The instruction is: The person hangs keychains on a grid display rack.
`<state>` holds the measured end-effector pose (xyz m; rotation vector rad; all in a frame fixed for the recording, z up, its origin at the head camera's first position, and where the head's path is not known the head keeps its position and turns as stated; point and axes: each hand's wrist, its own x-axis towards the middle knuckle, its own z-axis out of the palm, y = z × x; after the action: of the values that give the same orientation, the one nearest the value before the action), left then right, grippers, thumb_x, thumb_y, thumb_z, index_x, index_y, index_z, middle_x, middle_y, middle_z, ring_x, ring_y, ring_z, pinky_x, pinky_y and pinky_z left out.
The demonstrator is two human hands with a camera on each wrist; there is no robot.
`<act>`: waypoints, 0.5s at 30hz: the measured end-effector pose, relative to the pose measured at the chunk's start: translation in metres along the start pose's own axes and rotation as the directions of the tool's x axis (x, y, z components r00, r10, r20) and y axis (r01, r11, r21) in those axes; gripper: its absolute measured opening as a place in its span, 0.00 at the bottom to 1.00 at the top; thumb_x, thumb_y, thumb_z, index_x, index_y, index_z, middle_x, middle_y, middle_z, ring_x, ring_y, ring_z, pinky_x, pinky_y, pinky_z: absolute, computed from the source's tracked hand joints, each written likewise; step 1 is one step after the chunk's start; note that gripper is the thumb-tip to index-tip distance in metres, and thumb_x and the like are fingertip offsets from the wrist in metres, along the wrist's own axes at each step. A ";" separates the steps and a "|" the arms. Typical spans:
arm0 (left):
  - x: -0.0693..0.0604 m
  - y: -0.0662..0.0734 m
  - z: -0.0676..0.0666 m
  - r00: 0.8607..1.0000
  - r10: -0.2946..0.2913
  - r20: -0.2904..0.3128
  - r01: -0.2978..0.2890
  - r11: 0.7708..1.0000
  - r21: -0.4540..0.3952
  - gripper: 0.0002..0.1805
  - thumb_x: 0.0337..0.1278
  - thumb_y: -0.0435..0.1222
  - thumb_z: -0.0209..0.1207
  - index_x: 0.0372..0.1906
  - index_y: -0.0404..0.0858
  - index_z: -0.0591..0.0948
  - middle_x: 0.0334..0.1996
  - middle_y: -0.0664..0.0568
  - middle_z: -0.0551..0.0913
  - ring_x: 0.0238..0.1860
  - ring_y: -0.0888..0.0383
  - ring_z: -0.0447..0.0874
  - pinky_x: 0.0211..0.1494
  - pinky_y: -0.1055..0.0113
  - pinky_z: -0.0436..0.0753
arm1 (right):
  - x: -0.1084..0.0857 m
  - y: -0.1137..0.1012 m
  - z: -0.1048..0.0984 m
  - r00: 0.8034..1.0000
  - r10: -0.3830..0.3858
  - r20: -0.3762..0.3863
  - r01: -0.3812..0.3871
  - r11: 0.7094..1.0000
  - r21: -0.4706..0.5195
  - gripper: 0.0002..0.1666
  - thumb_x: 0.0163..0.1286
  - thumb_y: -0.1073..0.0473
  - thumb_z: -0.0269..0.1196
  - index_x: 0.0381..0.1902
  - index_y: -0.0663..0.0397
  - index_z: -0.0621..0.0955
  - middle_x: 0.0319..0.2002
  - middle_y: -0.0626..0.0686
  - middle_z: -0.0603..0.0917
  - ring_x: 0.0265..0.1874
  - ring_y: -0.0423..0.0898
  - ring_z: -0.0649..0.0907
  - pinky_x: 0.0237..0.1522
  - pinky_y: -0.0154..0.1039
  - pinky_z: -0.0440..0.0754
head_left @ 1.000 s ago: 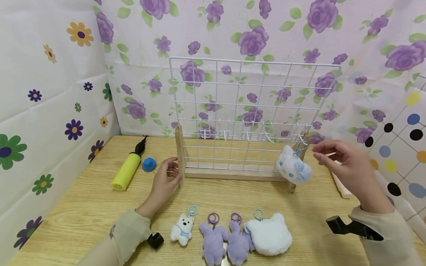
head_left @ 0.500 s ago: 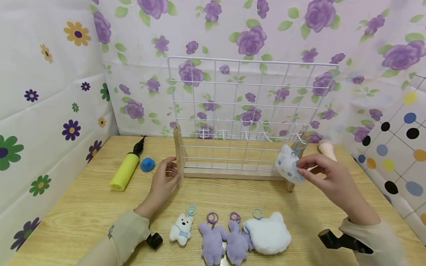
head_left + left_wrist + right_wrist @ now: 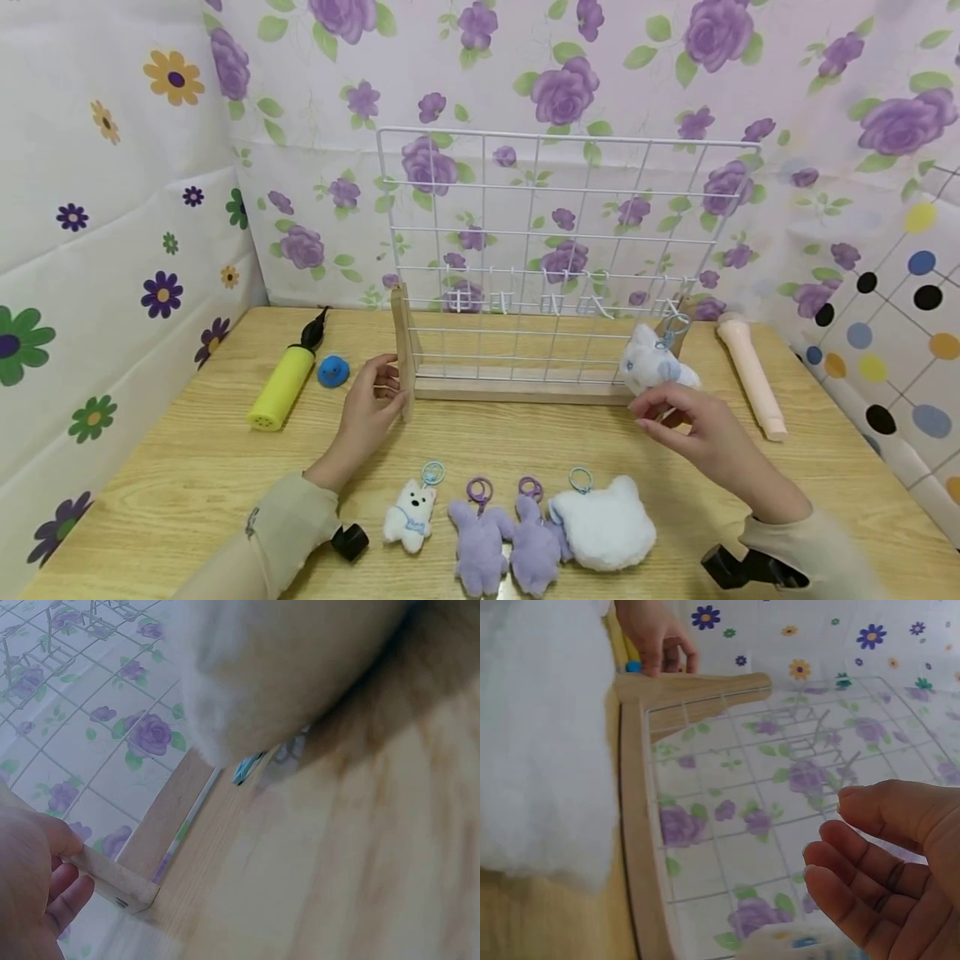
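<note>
A white plush cat keychain (image 3: 643, 358) with a blue bow hangs by its blue ring at the right end of the white wire grid rack (image 3: 570, 232). My right hand (image 3: 693, 429) is just below and in front of it, overlapping its lower part. In the right wrist view, the fingers (image 3: 851, 900) are loosely bent with nothing between them and the thumb. Whether they touch the plush cannot be told. At the rack's other end, my left hand (image 3: 369, 407) holds the wooden upright (image 3: 403, 350), thumb in front; in the left wrist view, the thumb (image 3: 60, 834) lies against the wood.
Several white hooks (image 3: 553, 305) hang on the grid. In front lie a white dog keychain (image 3: 412, 515), two purple plush keychains (image 3: 480, 550) and a white plush head (image 3: 609, 525). A yellow pump (image 3: 282, 387) and blue toy (image 3: 333, 371) lie left, a pale tube (image 3: 750, 379) right.
My right hand has come in from the right to the hanging plush cat, then moved down and left in front of it. The plush has turned and tilted. My left hand stays on the upright.
</note>
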<state>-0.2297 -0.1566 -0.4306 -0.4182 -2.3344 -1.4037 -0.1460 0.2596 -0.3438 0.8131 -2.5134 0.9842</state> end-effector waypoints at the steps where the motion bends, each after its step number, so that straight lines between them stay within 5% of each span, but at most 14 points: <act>1: 0.000 0.000 0.000 1.000 -0.002 0.000 0.002 1.000 -0.003 0.29 0.52 0.21 0.62 0.61 0.29 0.68 0.45 0.38 0.77 0.41 0.49 0.78 0.42 0.69 0.82 | -0.001 0.001 0.003 1.000 0.001 0.016 -0.001 1.000 0.010 0.15 0.60 0.70 0.66 0.41 0.47 0.82 0.35 0.45 0.84 0.32 0.30 0.81 0.29 0.29 0.82; 15: 0.000 0.001 0.000 1.000 -0.016 0.004 0.016 1.000 0.001 0.30 0.52 0.21 0.62 0.62 0.30 0.68 0.45 0.38 0.77 0.42 0.48 0.79 0.43 0.70 0.82 | -0.003 0.017 0.044 0.973 0.045 0.228 -0.064 0.995 0.075 0.07 0.63 0.66 0.65 0.39 0.55 0.82 0.36 0.55 0.85 0.34 0.29 0.79 0.29 0.30 0.81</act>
<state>-0.2289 -0.1567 -0.4302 -0.4036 -2.3464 -1.4103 -0.1578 0.2405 -0.3858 0.9326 -2.7156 1.0743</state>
